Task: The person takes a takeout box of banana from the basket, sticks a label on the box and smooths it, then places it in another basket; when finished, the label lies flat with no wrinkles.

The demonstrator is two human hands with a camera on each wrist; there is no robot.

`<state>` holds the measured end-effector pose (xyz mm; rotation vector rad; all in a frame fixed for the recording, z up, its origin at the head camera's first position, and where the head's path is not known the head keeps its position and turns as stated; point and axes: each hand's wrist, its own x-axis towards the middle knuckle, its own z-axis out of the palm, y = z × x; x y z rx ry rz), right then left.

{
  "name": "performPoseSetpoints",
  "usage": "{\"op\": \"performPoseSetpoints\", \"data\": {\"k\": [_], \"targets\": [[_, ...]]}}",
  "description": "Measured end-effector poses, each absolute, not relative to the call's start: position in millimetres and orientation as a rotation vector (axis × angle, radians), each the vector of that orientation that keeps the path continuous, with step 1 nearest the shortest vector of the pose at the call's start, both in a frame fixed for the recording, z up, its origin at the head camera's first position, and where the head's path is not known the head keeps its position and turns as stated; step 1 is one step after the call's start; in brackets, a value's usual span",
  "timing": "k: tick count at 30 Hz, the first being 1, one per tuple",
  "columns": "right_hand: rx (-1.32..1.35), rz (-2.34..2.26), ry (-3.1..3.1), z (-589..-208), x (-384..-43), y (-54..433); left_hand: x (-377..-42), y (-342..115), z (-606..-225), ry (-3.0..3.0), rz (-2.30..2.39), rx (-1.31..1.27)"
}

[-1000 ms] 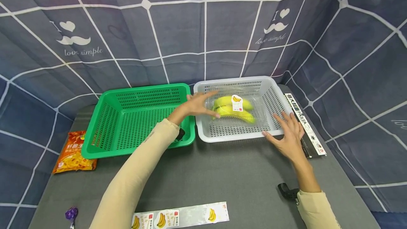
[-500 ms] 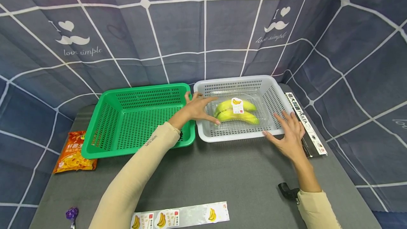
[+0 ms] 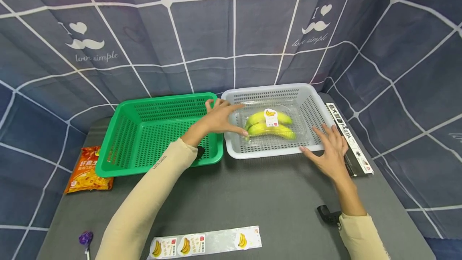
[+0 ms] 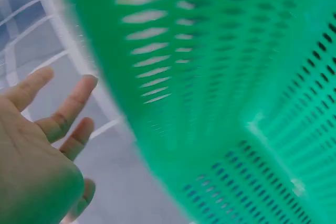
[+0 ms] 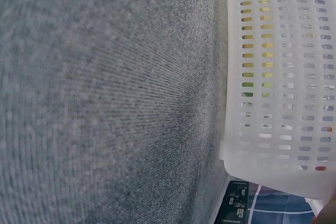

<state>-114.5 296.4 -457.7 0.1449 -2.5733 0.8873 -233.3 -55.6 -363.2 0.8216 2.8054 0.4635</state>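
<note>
Two yellow bananas (image 3: 271, 130) lie in a clear plastic box (image 3: 296, 111) with a banana sticker (image 3: 271, 117) on top. The box rests inside the white basket (image 3: 274, 154). Over the left rim of that basket, beside the box, is my left hand (image 3: 217, 118), its fingers spread and holding nothing. In the left wrist view the left hand (image 4: 44, 135) appears beside the green basket (image 4: 199, 166). My right hand (image 3: 330, 156) is at the white basket's front right corner, thumb at the front rim and spread fingers along the right side.
Left of the white basket stands the green basket, with an orange snack bag (image 3: 88, 171) beside it. A black and white pasta box (image 3: 350, 139) lies at the right. Nearer are a strip of banana stickers (image 3: 216, 243) and a purple lollipop (image 3: 86, 238). A curtain (image 3: 202, 27) hangs behind.
The clear box, blurred a second ago, has shifted slightly right and toward me and now lies still in the white basket. My left hand has drawn a little left; my right hand stays at the corner.
</note>
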Motion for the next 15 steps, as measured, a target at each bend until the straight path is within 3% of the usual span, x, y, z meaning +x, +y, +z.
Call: {"op": "performPoseSetpoints", "data": {"k": [7,15], "targets": [[0.157,0.882,-2.560,-456.9,-120.3,299.2,-185.6,-88.7,-327.8,2.895,0.673,0.985],[0.146,0.873,-2.576,-456.5,-116.6,309.9,-146.4,-112.2,-353.9,2.897,0.823,0.985]]}}
